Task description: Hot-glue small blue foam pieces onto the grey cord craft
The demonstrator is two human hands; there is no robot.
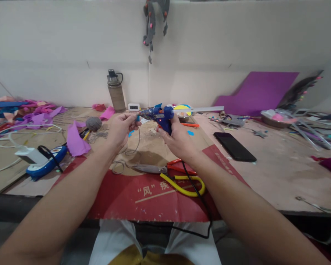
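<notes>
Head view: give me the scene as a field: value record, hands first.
left hand: pinching small blue piece near the glue gun tip
right hand: gripping blue glue gun
glue stick: sticking out of the gun's rear
on cardboard: orange-handled scissors, yellow-handled tool
right side: black phone
left side: grey yarn ball
back: bottle, upright

Craft workshop: glue gun (162,117), scraps (42,117)

Both forearms (84,176) angled inward — left grip (123,129) pinched, right grip (178,138) curled — apart.
</notes>
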